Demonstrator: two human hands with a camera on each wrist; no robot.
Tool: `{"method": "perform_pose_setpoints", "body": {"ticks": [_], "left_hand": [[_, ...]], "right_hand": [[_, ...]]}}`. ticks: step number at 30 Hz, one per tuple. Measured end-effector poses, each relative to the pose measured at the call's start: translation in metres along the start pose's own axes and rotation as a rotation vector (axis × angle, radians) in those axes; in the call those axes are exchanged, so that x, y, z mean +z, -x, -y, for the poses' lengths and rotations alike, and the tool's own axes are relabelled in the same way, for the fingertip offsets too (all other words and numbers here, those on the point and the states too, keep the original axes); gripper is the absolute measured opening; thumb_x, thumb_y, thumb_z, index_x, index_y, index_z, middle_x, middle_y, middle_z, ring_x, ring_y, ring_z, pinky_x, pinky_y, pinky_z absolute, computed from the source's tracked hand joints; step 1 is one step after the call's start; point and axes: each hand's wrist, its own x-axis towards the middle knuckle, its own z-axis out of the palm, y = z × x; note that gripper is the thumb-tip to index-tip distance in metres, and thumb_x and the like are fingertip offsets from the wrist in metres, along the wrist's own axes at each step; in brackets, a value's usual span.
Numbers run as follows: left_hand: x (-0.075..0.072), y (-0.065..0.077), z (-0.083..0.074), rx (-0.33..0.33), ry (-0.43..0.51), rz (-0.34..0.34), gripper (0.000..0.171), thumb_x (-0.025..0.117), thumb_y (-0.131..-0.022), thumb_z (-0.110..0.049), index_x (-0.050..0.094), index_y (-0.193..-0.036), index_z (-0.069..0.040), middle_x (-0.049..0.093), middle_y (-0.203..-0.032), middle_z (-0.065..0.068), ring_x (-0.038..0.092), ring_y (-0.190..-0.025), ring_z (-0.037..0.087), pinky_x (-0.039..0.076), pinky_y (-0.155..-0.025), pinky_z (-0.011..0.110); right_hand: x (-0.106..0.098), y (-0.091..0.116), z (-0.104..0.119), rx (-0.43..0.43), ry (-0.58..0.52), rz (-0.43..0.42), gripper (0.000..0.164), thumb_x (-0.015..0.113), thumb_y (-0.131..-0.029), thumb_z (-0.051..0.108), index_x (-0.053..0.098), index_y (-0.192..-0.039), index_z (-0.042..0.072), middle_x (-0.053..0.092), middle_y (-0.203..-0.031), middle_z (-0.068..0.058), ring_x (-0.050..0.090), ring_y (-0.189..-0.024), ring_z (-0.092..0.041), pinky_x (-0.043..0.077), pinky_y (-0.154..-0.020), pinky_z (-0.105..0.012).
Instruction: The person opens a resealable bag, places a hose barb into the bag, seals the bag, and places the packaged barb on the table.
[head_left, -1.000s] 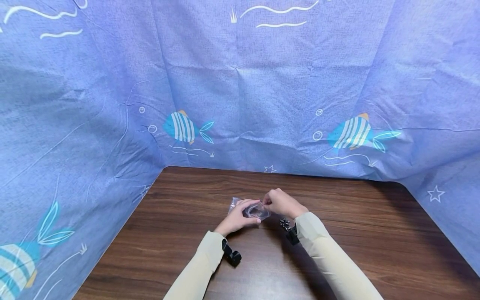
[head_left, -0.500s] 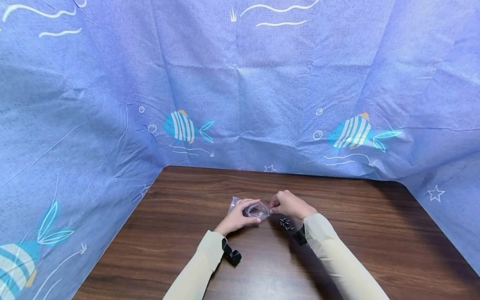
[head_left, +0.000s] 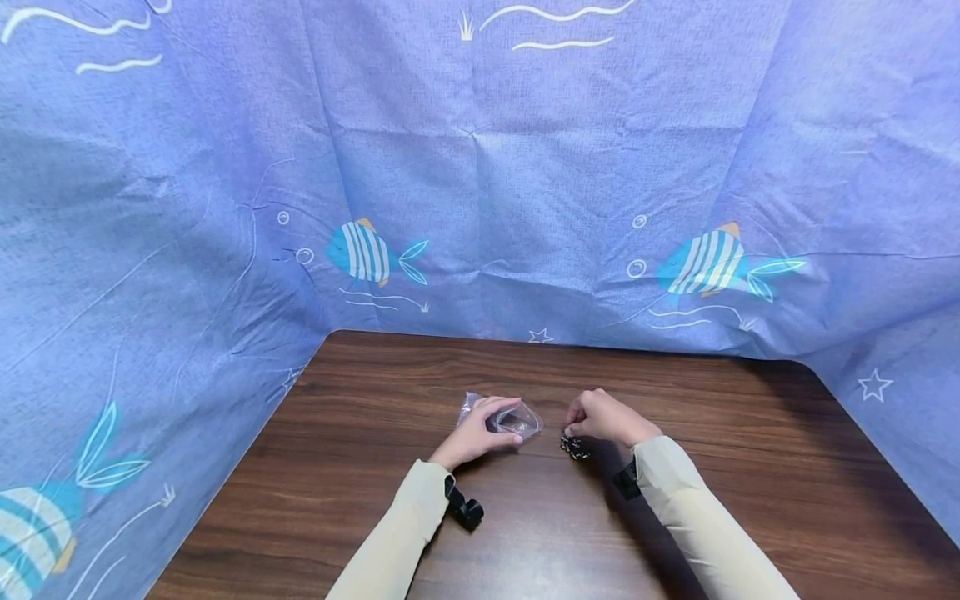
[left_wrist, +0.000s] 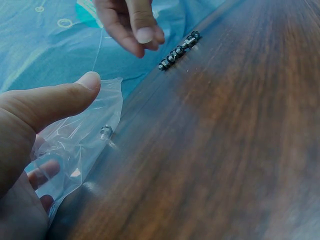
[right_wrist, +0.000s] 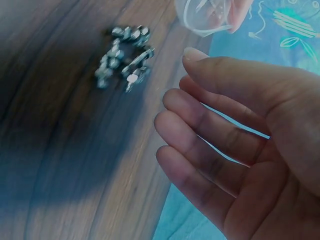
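A clear plastic bag (head_left: 529,423) lies with its mouth held wide toward the right. My left hand (head_left: 472,435) holds it, thumb on the near side and fingers behind the film. In the left wrist view a small shiny metal piece (left_wrist: 106,132) shows inside the bag. My right hand (head_left: 609,418) hovers by a little heap of dark and silver metal pieces (head_left: 574,449). Seen from the right wrist, its fingers (right_wrist: 192,130) are loosely bent and apart from the thumb, with nothing between them. The heap (right_wrist: 112,62) lies just beyond the fingertips.
Everything sits on a dark wood-grain table (head_left: 360,500). A blue fabric sheet (head_left: 555,192) with printed fish hangs behind the table and along its sides. Black camera straps (head_left: 463,507) circle both wrists below the cream sleeves.
My right hand has drawn back from the bag's mouth and moved right to the heap of metal pieces. The left hand and the bag have stayed in place.
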Motion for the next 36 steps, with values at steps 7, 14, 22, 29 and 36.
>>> {"method": "perform_pose_setpoints", "body": {"ticks": [7,14,22,29,36], "left_hand": [[-0.001,0.0,0.002,0.003,-0.007,0.003,0.064,0.08,-0.078,-0.029,0.055,-0.136,-0.018,0.054,-0.138,0.006,0.04,-0.13,0.029,0.033,-0.108,0.051],[-0.001,0.0,0.003,-0.003,-0.015,0.003,0.065,0.08,-0.078,-0.03,0.055,-0.136,-0.017,0.054,-0.139,0.007,0.04,-0.13,0.029,0.033,-0.108,0.051],[-0.001,0.0,0.001,-0.01,-0.007,0.011,0.065,0.08,-0.078,-0.031,0.055,-0.137,-0.018,0.053,-0.139,0.007,0.039,-0.131,0.03,0.032,-0.108,0.053],[-0.001,0.0,0.001,-0.007,-0.01,0.011,0.064,0.079,-0.079,-0.032,0.055,-0.137,-0.02,0.054,-0.139,0.006,0.04,-0.131,0.029,0.032,-0.109,0.052],[-0.001,0.0,0.002,0.002,-0.009,0.005,0.064,0.079,-0.079,-0.03,0.055,-0.136,-0.018,0.054,-0.138,0.007,0.041,-0.13,0.029,0.032,-0.109,0.052]], "right_hand": [[0.001,0.008,-0.009,0.019,-0.031,0.021,0.006,0.076,-0.077,0.008,0.071,-0.079,0.005,0.067,-0.07,0.003,0.054,-0.064,-0.003,0.047,-0.059,-0.02],[0.001,0.014,-0.017,0.031,-0.031,0.043,0.008,0.077,-0.076,0.009,0.071,-0.08,0.005,0.067,-0.071,0.004,0.054,-0.064,-0.003,0.047,-0.06,-0.019],[0.003,0.017,-0.019,-0.011,-0.01,0.071,0.009,0.079,-0.075,0.009,0.071,-0.079,0.006,0.068,-0.071,0.004,0.056,-0.064,-0.001,0.048,-0.059,-0.019],[0.004,0.018,-0.018,-0.051,0.014,0.073,0.009,0.078,-0.074,0.006,0.071,-0.078,0.006,0.067,-0.07,0.005,0.053,-0.064,0.001,0.046,-0.059,-0.018],[0.006,0.018,-0.02,-0.087,0.034,0.063,0.007,0.077,-0.075,0.005,0.071,-0.078,0.006,0.067,-0.07,0.006,0.053,-0.064,0.002,0.047,-0.059,-0.018]]}}
